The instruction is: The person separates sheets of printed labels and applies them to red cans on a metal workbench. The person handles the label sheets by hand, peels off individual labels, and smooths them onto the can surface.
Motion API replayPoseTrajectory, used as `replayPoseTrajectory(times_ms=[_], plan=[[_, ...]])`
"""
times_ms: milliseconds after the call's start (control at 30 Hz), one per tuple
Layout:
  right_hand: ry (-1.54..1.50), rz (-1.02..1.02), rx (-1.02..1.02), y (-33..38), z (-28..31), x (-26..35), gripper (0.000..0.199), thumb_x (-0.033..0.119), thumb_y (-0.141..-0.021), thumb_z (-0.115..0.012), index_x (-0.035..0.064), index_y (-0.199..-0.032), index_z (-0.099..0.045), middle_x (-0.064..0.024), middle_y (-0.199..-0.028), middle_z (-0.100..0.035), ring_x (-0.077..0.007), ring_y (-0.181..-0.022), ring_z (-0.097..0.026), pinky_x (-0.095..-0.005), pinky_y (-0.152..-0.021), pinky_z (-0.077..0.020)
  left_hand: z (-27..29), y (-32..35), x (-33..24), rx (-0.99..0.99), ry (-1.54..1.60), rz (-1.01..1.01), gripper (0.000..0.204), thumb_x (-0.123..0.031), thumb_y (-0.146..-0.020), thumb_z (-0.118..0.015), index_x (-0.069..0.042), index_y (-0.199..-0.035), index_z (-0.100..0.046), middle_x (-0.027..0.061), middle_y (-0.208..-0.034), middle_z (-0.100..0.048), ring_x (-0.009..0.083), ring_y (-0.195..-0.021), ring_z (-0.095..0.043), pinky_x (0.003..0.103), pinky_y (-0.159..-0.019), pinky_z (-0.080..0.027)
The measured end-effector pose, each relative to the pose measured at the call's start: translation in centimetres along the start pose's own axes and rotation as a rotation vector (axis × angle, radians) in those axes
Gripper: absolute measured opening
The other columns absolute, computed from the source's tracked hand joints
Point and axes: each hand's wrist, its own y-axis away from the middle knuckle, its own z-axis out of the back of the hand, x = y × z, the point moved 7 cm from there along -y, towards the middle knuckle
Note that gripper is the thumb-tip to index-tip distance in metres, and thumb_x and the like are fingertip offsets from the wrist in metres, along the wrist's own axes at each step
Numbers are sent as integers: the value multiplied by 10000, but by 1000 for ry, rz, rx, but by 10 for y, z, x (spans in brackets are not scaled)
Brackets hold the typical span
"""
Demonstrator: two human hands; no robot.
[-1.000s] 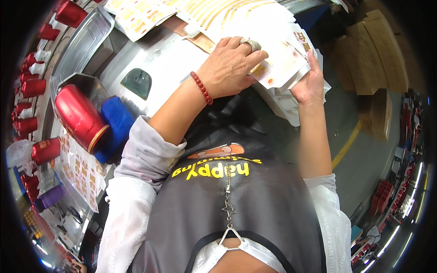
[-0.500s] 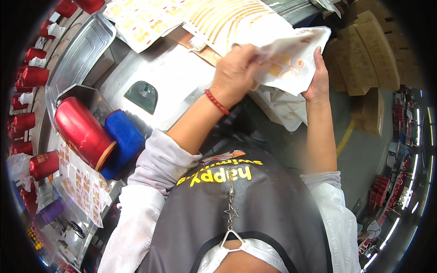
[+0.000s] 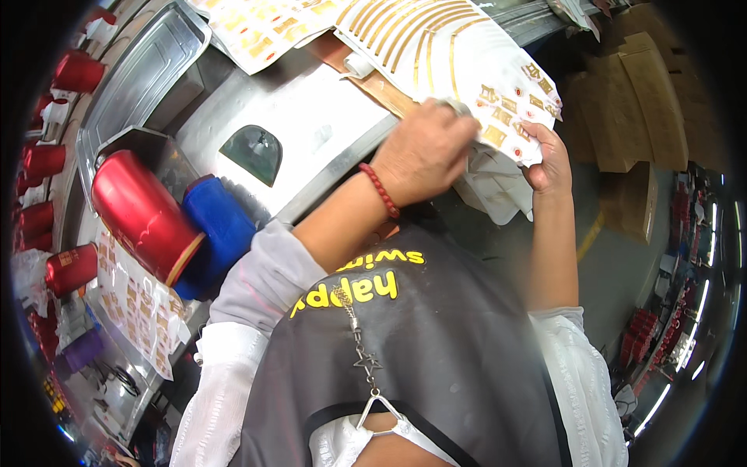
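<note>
My right hand (image 3: 551, 159) pinches the near right edge of a white decal sheet (image 3: 504, 124) printed with gold characters and small red dots. The sheet lies against a larger white sheet with curved gold stripes (image 3: 416, 39); where one ends and the other begins is hard to see. At the near left edge of the decal sheet is my left hand (image 3: 428, 148), its fingers closed and a red bead bracelet on its wrist. A small greyish-white bit shows at its fingertips, too little to name. Below both hands hang white papers (image 3: 498, 187).
On the metal table (image 3: 319, 109) to my left lie a dark half-round plate (image 3: 251, 154), a red canister (image 3: 144, 214) against a blue cloth-like roll (image 3: 218, 226), and a metal tray (image 3: 148, 62). Several red canisters line the far left. Cardboard boxes (image 3: 622, 101) stand at right.
The decal sheet, lifted and folded over before, now lies flatter with its printing facing up. My left hand has shifted right and slightly nearer; my right hand is a little lower.
</note>
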Motion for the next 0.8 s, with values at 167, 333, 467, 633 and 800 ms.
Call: replayPoseTrajectory(times_ms=[167,333,467,633,800], plan=[[-91,-86,28,-17,24,-13,468,-1,-870,-580,-48,-1321,-463,-172,-1184,-640,-292,-1001,-678,-418,-837,-587,13,-5,25,-15,-252,57,301,-66,-770,-671,-128,-1056,-600,112,-897,-560,320,-911,-524,407,-846,-439],[-198,-90,23,4,1,-16,465,86,-959,-539,-36,-1389,-409,-168,-1340,-578,-289,-1135,-640,-443,-929,-558,6,-18,31,18,-327,-6,211,-96,-791,-676,-154,-982,-607,71,-887,-590,284,-925,-559,381,-812,-492],[-230,-43,154,16,4,-6,518,201,-1018,-510,-30,-1451,-345,-184,-1419,-515,-303,-1271,-551,-490,-1006,-501,5,-21,36,107,-346,0,166,-120,-806,-689,-160,-948,-613,38,-860,-612,249,-898,-595,354,-723,-530],[478,498,19,42,16,29,547,320,-1009,-563,-4,-1425,-422,-169,-1430,-475,-324,-1305,-489,-478,-1042,-443,4,-23,36,180,-298,28,173,-91,-787,-706,-141,-933,-629,55,-825,-591,258,-858,-606,375,-702,-528],[1376,1120,304,95,-84,33,471,290,-792,-790,54,-1171,-638,-134,-1227,-553,-351,-1143,-484,-455,-1014,-381,4,-22,39,181,-266,18,167,-92,-786,-715,-132,-926,-634,61,-821,-590,266,-848,-609,376,-682,-527]])
